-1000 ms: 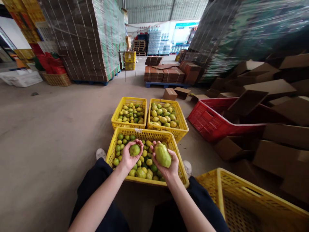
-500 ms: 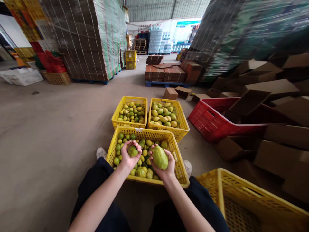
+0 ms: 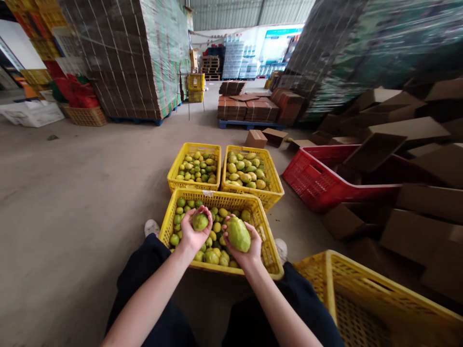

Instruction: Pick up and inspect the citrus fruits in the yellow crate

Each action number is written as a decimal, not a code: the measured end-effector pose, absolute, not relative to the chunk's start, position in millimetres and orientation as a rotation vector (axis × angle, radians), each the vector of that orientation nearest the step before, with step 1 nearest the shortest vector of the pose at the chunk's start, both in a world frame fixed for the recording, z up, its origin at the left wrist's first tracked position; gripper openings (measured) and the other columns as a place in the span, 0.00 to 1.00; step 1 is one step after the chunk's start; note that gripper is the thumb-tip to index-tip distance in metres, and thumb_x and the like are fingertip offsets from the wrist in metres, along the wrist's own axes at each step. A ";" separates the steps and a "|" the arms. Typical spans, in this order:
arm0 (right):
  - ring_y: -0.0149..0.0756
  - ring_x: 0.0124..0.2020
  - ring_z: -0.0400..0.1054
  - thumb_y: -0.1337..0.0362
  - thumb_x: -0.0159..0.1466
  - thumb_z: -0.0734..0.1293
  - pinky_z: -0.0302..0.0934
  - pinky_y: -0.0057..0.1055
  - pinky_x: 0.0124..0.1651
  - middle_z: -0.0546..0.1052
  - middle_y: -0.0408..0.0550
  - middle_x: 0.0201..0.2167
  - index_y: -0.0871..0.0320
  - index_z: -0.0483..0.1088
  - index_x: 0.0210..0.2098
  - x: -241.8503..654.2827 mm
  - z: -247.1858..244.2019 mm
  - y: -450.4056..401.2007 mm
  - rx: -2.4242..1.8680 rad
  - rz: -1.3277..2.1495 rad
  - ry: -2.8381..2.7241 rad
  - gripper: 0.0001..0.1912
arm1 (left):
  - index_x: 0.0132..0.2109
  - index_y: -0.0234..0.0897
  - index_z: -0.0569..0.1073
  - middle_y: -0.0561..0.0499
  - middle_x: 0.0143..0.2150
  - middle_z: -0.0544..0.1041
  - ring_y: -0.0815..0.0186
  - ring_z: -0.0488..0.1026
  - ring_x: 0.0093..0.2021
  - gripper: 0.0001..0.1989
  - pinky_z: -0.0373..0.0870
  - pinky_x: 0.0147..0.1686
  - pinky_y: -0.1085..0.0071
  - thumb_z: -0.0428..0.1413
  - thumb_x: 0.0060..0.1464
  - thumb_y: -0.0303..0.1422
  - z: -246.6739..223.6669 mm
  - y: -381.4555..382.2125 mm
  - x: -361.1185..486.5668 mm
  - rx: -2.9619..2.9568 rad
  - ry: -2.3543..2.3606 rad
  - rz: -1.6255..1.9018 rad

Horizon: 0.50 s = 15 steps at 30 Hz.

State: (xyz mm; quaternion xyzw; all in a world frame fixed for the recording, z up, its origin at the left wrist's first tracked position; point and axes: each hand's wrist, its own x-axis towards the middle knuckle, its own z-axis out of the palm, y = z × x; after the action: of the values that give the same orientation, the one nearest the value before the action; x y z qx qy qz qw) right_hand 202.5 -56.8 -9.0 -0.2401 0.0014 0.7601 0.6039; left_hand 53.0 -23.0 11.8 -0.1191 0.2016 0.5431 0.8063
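Above the near yellow crate (image 3: 271,248), my left hand (image 3: 190,235) holds a small round green fruit (image 3: 200,221), its fingers curled round the far side. My right hand (image 3: 253,250) cradles a larger, oblong yellow-green fruit (image 3: 238,234) in its palm. Below both hands, the crate holds many green and yellow fruits (image 3: 211,257). Two more yellow crates stand just beyond it: the left one (image 3: 174,180) has smaller fruits, the right one (image 3: 277,185) larger oblong ones.
A red crate (image 3: 311,185) with cardboard boxes (image 3: 415,231) piled about it stands at the right. Another yellow crate (image 3: 329,284) is at the lower right, by my leg. Farther off are a pallet of flattened cartons (image 3: 249,108) and tall wrapped stacks (image 3: 119,58).
The small fruit has turned slightly in my left hand, whose fingers have opened a little. My right hand and its fruit are almost unmoved.
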 end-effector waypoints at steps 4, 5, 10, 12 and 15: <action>0.39 0.32 0.72 0.65 0.52 0.63 0.68 0.33 0.30 0.78 0.51 0.36 0.61 0.70 0.39 202.4 -12.7 -56.2 -0.525 1.765 0.017 0.15 | 0.33 0.30 0.72 0.47 0.30 0.75 0.69 0.73 0.31 0.07 0.71 0.30 0.75 0.50 0.50 0.27 10.6 -23.1 53.6 -0.259 0.425 1.164; 0.40 0.32 0.72 0.65 0.52 0.63 0.68 0.33 0.30 0.78 0.51 0.36 0.61 0.70 0.39 202.2 -13.1 -56.1 -0.524 1.767 0.020 0.15 | 0.33 0.29 0.72 0.47 0.30 0.75 0.68 0.73 0.31 0.07 0.72 0.30 0.75 0.50 0.49 0.27 10.0 -23.1 53.6 -0.254 0.425 1.163; 0.39 0.32 0.72 0.65 0.52 0.62 0.68 0.34 0.30 0.78 0.51 0.36 0.61 0.70 0.40 201.2 -10.7 -56.8 -0.517 1.775 0.021 0.15 | 0.43 0.28 0.72 0.42 0.43 0.76 0.69 0.73 0.32 0.14 0.72 0.31 0.75 0.48 0.51 0.28 7.1 -23.7 51.9 -0.135 0.380 1.191; 0.39 0.32 0.72 0.65 0.52 0.62 0.68 0.33 0.31 0.78 0.50 0.36 0.60 0.70 0.40 201.8 -8.8 -57.0 -0.512 1.775 0.027 0.15 | 0.49 0.28 0.70 0.41 0.48 0.75 0.70 0.73 0.32 0.18 0.73 0.32 0.75 0.47 0.51 0.28 6.6 -23.8 50.8 -0.089 0.341 1.205; 0.39 0.33 0.72 0.65 0.52 0.62 0.68 0.33 0.31 0.78 0.49 0.36 0.59 0.70 0.39 203.5 -7.4 -57.0 -0.512 1.770 0.044 0.15 | 0.54 0.29 0.67 0.41 0.50 0.74 0.70 0.74 0.33 0.22 0.73 0.34 0.76 0.46 0.52 0.28 6.8 -23.6 49.9 -0.086 0.319 1.209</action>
State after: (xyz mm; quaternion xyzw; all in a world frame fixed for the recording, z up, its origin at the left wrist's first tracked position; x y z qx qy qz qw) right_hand 203.5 -57.0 -7.4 -0.2214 0.0192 0.7649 0.6045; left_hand 49.9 -23.6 6.8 -0.0403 0.1494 0.5658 0.8099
